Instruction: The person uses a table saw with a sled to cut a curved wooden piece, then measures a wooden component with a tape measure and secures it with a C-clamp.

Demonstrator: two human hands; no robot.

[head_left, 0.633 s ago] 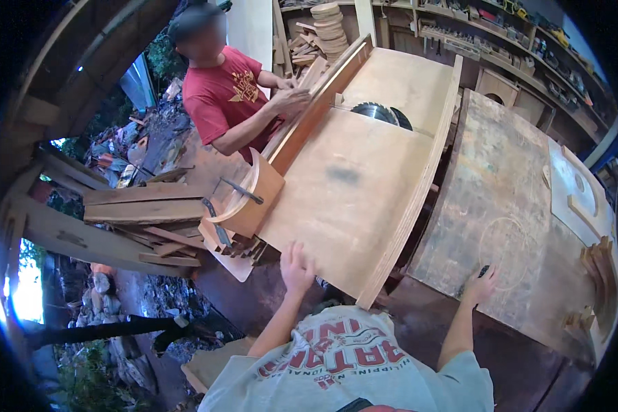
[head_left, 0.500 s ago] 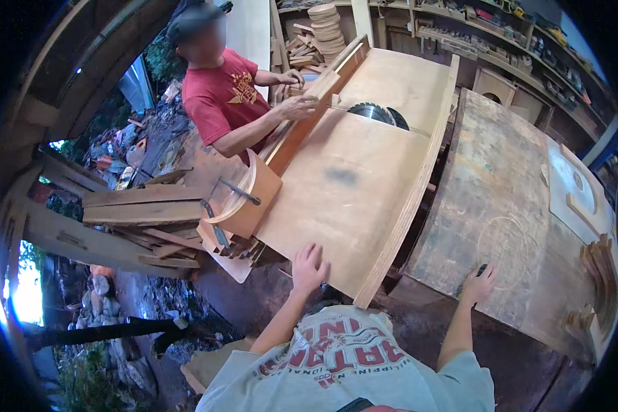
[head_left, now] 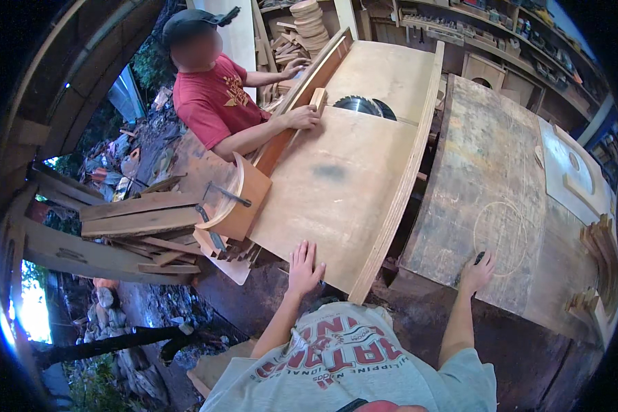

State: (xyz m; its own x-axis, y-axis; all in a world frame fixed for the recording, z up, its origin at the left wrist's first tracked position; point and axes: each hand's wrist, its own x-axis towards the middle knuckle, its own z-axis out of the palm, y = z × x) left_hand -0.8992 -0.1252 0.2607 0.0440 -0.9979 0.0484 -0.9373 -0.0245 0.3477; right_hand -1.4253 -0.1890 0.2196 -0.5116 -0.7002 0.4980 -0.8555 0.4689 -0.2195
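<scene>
The head view is showing a large plywood sheet (head_left: 336, 199) lying flat on the saw table (head_left: 391, 75), its near edge toward the wearer. The left hand (head_left: 303, 269) is resting on that near edge with fingers (head_left: 302, 250) spread flat, pressing rather than gripping, likely to steady the sheet. The right hand (head_left: 476, 272) is lying on the worn table (head_left: 487, 172) alongside, fingers loosely curled over a small dark object (head_left: 479, 258); I cannot tell whether it is gripping it. Across the sheet, a person in a red shirt (head_left: 213, 103) is holding a wood block (head_left: 317, 99) against the long fence board (head_left: 299, 103), near the circular saw blade (head_left: 364, 105).
</scene>
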